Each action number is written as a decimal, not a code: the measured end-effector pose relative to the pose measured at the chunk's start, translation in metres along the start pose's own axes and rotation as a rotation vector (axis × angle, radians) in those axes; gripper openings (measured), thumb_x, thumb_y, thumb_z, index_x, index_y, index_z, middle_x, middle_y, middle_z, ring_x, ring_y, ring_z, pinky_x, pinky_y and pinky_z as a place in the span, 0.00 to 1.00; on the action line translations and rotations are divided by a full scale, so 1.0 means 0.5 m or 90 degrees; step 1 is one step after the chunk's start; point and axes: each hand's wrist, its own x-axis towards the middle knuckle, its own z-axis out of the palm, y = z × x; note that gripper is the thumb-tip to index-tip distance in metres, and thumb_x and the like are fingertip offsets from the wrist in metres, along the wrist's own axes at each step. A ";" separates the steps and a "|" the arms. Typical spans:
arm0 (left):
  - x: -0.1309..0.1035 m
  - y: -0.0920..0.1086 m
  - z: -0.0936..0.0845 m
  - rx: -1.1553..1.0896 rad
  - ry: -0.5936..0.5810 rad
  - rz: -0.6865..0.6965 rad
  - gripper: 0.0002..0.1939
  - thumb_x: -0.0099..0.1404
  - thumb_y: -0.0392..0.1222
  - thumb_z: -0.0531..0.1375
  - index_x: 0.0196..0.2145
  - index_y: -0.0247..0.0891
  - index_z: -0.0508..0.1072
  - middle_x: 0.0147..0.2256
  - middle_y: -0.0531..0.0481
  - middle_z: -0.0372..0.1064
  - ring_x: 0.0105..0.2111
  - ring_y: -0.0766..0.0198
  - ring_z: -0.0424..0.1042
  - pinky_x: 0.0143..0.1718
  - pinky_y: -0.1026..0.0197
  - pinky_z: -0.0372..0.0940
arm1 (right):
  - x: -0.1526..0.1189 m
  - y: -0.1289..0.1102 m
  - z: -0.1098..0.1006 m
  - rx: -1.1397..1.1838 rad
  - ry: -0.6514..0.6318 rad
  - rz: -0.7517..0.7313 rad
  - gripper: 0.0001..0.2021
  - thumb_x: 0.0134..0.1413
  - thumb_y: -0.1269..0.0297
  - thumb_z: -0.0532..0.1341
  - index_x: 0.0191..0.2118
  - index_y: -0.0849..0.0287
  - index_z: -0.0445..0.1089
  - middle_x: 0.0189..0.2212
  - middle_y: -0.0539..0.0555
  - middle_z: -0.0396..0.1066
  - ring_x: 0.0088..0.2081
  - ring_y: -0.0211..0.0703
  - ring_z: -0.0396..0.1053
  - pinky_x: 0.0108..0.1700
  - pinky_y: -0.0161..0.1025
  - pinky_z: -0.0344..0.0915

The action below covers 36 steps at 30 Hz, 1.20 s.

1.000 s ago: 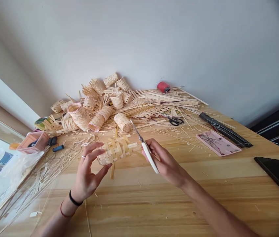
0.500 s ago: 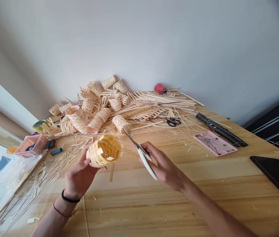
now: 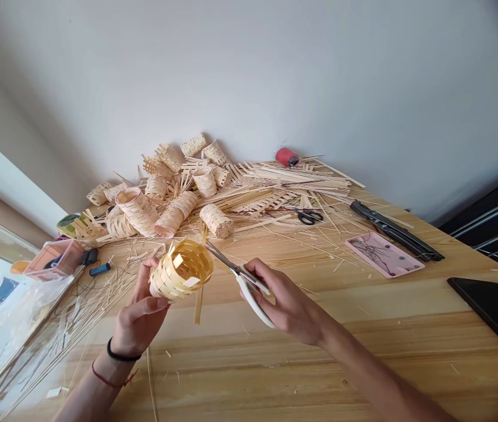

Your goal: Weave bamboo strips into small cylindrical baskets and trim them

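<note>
Basket (image 3: 165,281) clamped in left grip (image 3: 141,319), mouth tilted up and toward right grip (image 3: 297,310). Right grip clamped on scissors (image 3: 234,269) — blades just beside rim, contact unclear. Step in hand, as judged: lining blades up at rim. Next move calls for firm left hold, tips clear of weave. Loose strips (image 3: 314,183) beyond grips, on worktop (image 3: 231,375).

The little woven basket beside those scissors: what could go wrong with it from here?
The tips of the white-handled scissors are right by the rim of the basket, so a slip might nick a woven strip. They also point towards the side where the left hand holds the basket, so a bigger slip could perhaps reach its fingers. Squeezed too hard, the thin woven wall might bend.
</note>
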 end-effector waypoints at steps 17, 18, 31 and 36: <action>-0.001 -0.001 0.013 0.068 0.026 0.070 0.29 0.49 0.39 0.79 0.44 0.49 0.69 0.48 0.52 0.72 0.44 0.55 0.72 0.42 0.57 0.70 | 0.003 0.003 0.005 0.007 -0.004 -0.001 0.16 0.72 0.48 0.58 0.37 0.53 0.59 0.28 0.44 0.59 0.28 0.38 0.54 0.31 0.37 0.54; -0.001 -0.001 0.013 0.069 0.027 0.076 0.29 0.49 0.39 0.79 0.43 0.49 0.68 0.47 0.52 0.71 0.43 0.56 0.72 0.41 0.58 0.70 | 0.004 0.004 0.005 0.005 -0.002 0.000 0.16 0.71 0.48 0.58 0.37 0.53 0.59 0.27 0.44 0.58 0.28 0.38 0.54 0.31 0.37 0.54; -0.002 -0.002 0.011 0.115 0.005 0.104 0.31 0.51 0.35 0.78 0.44 0.48 0.65 0.49 0.51 0.66 0.43 0.58 0.69 0.35 0.65 0.68 | 0.004 0.011 -0.007 -0.034 -0.005 -0.015 0.14 0.70 0.53 0.59 0.35 0.54 0.61 0.27 0.46 0.62 0.29 0.39 0.56 0.32 0.39 0.53; 0.000 -0.002 0.014 0.097 0.006 0.100 0.30 0.49 0.35 0.78 0.41 0.47 0.65 0.48 0.52 0.66 0.42 0.59 0.69 0.36 0.63 0.69 | 0.004 0.011 -0.010 -0.032 -0.014 -0.023 0.13 0.70 0.54 0.58 0.35 0.55 0.62 0.28 0.47 0.64 0.30 0.40 0.58 0.33 0.38 0.55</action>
